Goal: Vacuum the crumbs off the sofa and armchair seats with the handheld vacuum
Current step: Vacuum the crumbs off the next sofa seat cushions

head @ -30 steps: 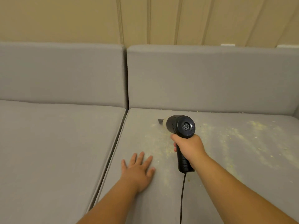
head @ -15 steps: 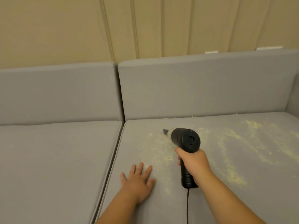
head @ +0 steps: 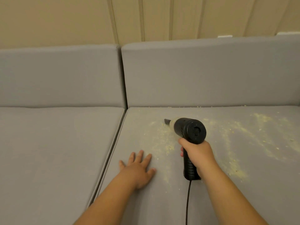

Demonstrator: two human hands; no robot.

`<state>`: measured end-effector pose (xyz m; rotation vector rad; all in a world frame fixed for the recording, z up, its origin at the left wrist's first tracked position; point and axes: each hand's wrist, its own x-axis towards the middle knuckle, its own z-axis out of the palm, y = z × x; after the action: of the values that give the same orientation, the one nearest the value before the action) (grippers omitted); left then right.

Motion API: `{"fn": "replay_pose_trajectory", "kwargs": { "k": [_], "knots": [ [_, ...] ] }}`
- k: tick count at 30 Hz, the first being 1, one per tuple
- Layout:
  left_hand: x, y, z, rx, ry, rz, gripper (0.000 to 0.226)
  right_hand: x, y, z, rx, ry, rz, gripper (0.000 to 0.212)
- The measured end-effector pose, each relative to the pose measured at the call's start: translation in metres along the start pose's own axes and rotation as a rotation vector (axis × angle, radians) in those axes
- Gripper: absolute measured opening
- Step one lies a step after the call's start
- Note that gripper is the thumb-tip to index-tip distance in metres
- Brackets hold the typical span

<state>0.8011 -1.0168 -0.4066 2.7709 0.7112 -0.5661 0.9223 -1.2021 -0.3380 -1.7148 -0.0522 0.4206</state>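
Crumbs (head: 164,140), pale yellow and fine, lie scattered over the grey fabric right seat cushion (head: 227,192) of the sofa, thickest in a band running from the back edge toward the front near the cushion's left part, with further streaks and patches spread off to the right. A thin line of them also sits along the crease where the seat meets the grey right back cushion (head: 203,73).

The black handheld vacuum (head: 190,130), shaped like a pistol with a round rear cap facing the camera, is held low over this cushion. Its dark, narrow nozzle (head: 167,121) points away and to the left, its tip at the cushion surface near the far end of the crumb band; a pale translucent collar joins nozzle to body. The right hand (head: 197,154) is wrapped round the ribbed handle just below the body, fingers curled tight about it. A black cord (head: 188,200) runs from the handle's base down toward the bottom edge of the view.

The left hand (head: 138,169) lies flat, palm down, on the same cushion, fingers straight and slightly spread, to the left of the crumb band and well apart from the vacuum.

Beside it, across a dark seam, is the grey left seat cushion (head: 56,151) with its own back cushion (head: 60,75). A beige panelled wall (head: 81,20) with vertical grooves rises behind the sofa.
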Motion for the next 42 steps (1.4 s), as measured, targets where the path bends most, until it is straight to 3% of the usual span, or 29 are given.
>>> {"fn": "replay_pose_trajectory", "kwargs": {
  "k": [9, 20, 24, 29, 34, 42],
  "knots": [
    [0.011, -0.006, -0.004, 0.012, -0.045, 0.013, 0.071, 0.018, 0.000, 0.018, -0.072, -0.033, -0.036, 0.024],
    [0.016, -0.003, -0.016, -0.017, -0.052, 0.060, 0.070, 0.051, -0.040, 0.065, -0.029, -0.055, -0.031, 0.007],
    [0.014, -0.004, -0.019, -0.036, -0.051, 0.061, 0.069, 0.054, -0.047, 0.080, -0.042, -0.134, -0.011, 0.013],
    [0.011, -0.011, -0.020, -0.043, -0.055, 0.060, 0.069, 0.063, -0.053, 0.089, -0.019, -0.051, -0.015, 0.015],
    [0.010, -0.020, -0.021, -0.062, -0.061, 0.041, 0.069, 0.069, -0.062, 0.115, -0.027, -0.144, 0.017, 0.021],
    [0.008, -0.021, -0.023, -0.066, -0.080, 0.053, 0.069, 0.061, -0.061, 0.126, -0.071, -0.156, -0.039, 0.019]
  ]
}}
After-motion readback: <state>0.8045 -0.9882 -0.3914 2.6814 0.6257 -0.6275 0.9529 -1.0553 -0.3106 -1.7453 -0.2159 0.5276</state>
